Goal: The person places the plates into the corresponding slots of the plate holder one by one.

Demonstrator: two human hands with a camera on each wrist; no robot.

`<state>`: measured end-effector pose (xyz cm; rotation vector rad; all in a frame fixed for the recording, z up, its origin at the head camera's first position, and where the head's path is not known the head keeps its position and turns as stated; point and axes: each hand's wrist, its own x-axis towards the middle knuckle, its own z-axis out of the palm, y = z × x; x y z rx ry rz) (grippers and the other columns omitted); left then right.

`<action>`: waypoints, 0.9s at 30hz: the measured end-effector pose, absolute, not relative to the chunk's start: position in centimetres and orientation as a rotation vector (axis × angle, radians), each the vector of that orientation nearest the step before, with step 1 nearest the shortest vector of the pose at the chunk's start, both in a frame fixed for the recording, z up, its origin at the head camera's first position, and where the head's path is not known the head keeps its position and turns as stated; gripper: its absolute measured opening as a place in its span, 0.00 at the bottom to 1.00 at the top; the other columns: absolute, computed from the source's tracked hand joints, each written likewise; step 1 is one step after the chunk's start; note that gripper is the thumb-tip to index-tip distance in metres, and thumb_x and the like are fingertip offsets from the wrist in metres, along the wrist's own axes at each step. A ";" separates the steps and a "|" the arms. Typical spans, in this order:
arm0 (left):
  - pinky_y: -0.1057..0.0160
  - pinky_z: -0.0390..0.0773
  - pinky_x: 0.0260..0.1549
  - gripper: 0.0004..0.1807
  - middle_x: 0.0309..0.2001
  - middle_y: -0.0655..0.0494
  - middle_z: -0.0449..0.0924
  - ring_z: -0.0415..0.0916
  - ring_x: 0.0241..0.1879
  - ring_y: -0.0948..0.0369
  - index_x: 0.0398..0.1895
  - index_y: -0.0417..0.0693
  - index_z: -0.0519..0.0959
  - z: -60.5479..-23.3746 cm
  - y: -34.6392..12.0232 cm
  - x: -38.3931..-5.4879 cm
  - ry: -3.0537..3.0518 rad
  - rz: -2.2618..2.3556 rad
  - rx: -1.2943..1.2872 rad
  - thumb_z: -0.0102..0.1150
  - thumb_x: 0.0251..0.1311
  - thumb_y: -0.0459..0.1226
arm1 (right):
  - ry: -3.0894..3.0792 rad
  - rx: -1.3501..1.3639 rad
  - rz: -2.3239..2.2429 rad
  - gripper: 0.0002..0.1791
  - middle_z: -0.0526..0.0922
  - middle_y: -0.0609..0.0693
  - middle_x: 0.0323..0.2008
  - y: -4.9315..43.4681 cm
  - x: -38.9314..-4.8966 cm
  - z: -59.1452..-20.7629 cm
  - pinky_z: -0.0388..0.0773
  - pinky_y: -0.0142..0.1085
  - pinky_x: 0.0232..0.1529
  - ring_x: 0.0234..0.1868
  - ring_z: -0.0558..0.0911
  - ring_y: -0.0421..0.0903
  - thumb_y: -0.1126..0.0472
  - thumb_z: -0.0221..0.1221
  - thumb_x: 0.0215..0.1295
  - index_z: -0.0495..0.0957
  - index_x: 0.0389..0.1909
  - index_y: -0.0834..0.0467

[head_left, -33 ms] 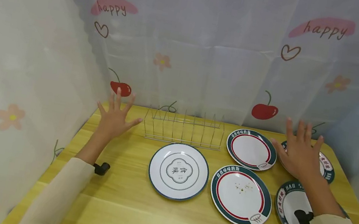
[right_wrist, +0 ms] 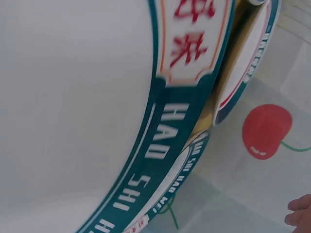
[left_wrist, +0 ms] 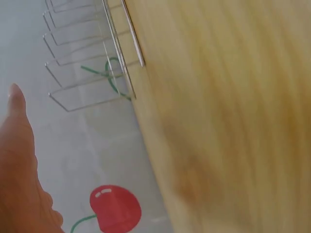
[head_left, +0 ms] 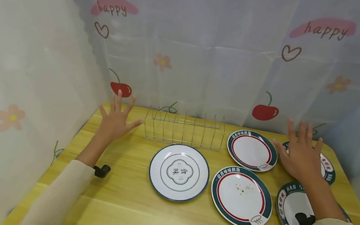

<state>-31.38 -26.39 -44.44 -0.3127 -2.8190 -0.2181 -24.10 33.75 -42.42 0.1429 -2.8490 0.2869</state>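
My left hand [head_left: 115, 123], fingers spread and straight, is held left of a metal wire rack [head_left: 181, 143] and grips nothing. In the left wrist view its thumb [left_wrist: 17, 104] points up beside the rack's wire loops. My right hand [head_left: 302, 158], also spread and without anything in it, overlaps a green-rimmed plate [head_left: 328, 169] at the back right. Under the right forearm lies a larger green-rimmed plate [head_left: 294, 209], which fills much of the right wrist view. Only a few right fingertips [right_wrist: 301, 213] show at that view's corner.
In front of the rack lies a white plate with a blue rim [head_left: 161, 179]. Two green-rimmed plates with red rings, one at the back [head_left: 250, 151] and one nearer with crumbs [head_left: 239, 205], lie to its right. Printed curtains [head_left: 227, 68] close in the wooden table [head_left: 146, 223].
Both hands have shifted very slightly to the right, fingers still spread. The rack and plates stay where they were.
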 end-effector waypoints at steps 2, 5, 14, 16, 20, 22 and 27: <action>0.15 0.36 0.60 0.54 0.80 0.36 0.25 0.22 0.78 0.37 0.83 0.69 0.34 -45.2 -26.1 -30.8 -2.842 -0.350 -0.322 0.50 0.63 0.71 | -2.800 0.170 0.417 0.48 0.37 0.71 0.79 33.5 -23.0 -42.2 0.28 0.72 0.71 0.78 0.32 0.68 0.39 0.47 0.78 0.32 0.82 0.55; 0.17 0.43 0.62 0.55 0.80 0.34 0.27 0.26 0.78 0.36 0.83 0.68 0.35 -46.2 -25.7 -30.0 -2.870 -0.585 -0.319 0.55 0.63 0.68 | -2.753 0.185 0.598 0.46 0.44 0.70 0.78 33.3 -21.1 -41.8 0.38 0.72 0.71 0.78 0.40 0.70 0.42 0.50 0.78 0.36 0.82 0.58; 0.41 0.75 0.62 0.27 0.62 0.40 0.78 0.75 0.62 0.42 0.66 0.41 0.77 -48.4 -24.9 -28.7 -2.732 -1.225 -0.321 0.65 0.69 0.45 | -2.779 0.074 0.904 0.42 0.50 0.75 0.75 34.3 -14.9 -41.5 0.58 0.78 0.58 0.68 0.57 0.81 0.49 0.49 0.80 0.36 0.82 0.57; 0.44 0.81 0.55 0.20 0.53 0.41 0.84 0.82 0.53 0.45 0.58 0.39 0.82 -48.8 -24.7 -28.6 -2.695 -1.289 -0.324 0.65 0.69 0.41 | -2.779 0.049 0.911 0.41 0.56 0.77 0.72 35.0 -13.8 -41.8 0.65 0.78 0.52 0.62 0.64 0.82 0.50 0.49 0.80 0.38 0.82 0.55; 0.51 0.84 0.49 0.13 0.45 0.45 0.88 0.85 0.46 0.50 0.49 0.38 0.86 -49.5 -24.2 -28.9 -2.655 -1.429 -0.304 0.64 0.69 0.38 | -2.790 -0.063 0.888 0.39 0.62 0.81 0.67 36.7 -11.8 -42.5 0.70 0.75 0.45 0.53 0.71 0.84 0.51 0.49 0.80 0.42 0.82 0.57; 0.53 0.84 0.49 0.13 0.44 0.45 0.88 0.85 0.44 0.51 0.48 0.38 0.86 -49.9 -24.1 -29.0 -2.635 -1.502 -0.289 0.64 0.69 0.38 | -2.797 -0.160 0.887 0.39 0.61 0.82 0.66 37.5 -10.9 -42.8 0.69 0.75 0.47 0.55 0.69 0.84 0.50 0.48 0.81 0.42 0.81 0.60; 0.58 0.85 0.47 0.13 0.42 0.44 0.87 0.87 0.41 0.52 0.48 0.36 0.86 -50.7 -24.2 -28.9 -2.574 -1.666 -0.239 0.63 0.69 0.38 | -2.784 -0.318 0.896 0.38 0.58 0.84 0.66 39.9 -9.2 -44.2 0.61 0.76 0.55 0.64 0.60 0.82 0.51 0.46 0.82 0.43 0.79 0.68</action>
